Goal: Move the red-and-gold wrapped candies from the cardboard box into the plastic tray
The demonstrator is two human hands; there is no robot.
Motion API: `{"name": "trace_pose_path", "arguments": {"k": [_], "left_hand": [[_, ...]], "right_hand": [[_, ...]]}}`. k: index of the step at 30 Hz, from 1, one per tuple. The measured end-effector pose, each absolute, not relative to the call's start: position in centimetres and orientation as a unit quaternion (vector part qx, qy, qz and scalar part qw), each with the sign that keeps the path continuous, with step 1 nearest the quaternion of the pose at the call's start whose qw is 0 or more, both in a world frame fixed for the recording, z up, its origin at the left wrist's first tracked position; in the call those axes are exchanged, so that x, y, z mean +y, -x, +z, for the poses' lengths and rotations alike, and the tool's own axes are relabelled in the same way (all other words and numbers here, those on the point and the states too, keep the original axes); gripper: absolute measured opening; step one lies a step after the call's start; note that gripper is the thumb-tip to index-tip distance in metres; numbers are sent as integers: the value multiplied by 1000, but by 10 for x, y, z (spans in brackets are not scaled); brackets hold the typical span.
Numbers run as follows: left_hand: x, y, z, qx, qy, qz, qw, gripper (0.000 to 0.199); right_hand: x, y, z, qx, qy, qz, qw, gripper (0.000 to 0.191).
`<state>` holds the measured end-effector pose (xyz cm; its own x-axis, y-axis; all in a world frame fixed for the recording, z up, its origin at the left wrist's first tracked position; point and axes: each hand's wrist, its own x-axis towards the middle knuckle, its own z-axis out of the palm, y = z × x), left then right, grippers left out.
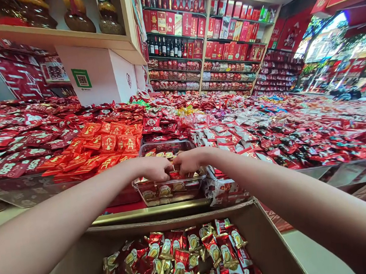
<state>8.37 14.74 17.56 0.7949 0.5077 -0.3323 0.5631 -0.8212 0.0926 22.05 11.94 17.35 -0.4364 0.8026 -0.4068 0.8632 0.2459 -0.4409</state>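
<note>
Both hands reach into a clear plastic bin [143, 149] partly filled with durian candies [165, 191] in red and gold wrappers. My left hand [156, 169] has its fingers curled down onto a wrapped candy near the middle of the bin. Close beside it, my right hand [191, 160] is also closed, its fingertips pinching at the candies; they partly hide what they hold. Below the bin, nearest to me, stands an open cardboard box [268, 241] with many loose durian candies [181, 260] of the same kind.
Orange-red packets [108, 143] are heaped left of the bin. White and red packets [216, 136] lie in the bin to its right. A white pillar [94, 76] with a QR code rises at the back left. Shelves [207, 16] of bottles and boxes line the back wall.
</note>
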Motion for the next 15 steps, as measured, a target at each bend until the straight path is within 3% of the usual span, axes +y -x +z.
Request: {"name": "trace_pose_path", "arguments": {"k": [7,15], "left_hand": [[156,-80,166,302,-942,-101,108,24],[161,-82,153,303,-939,-102,125,23]], "right_hand": [[124,-221,166,767,-532,-356,35,19],[132,-216,164,793,-534,-273,110,29]]}}
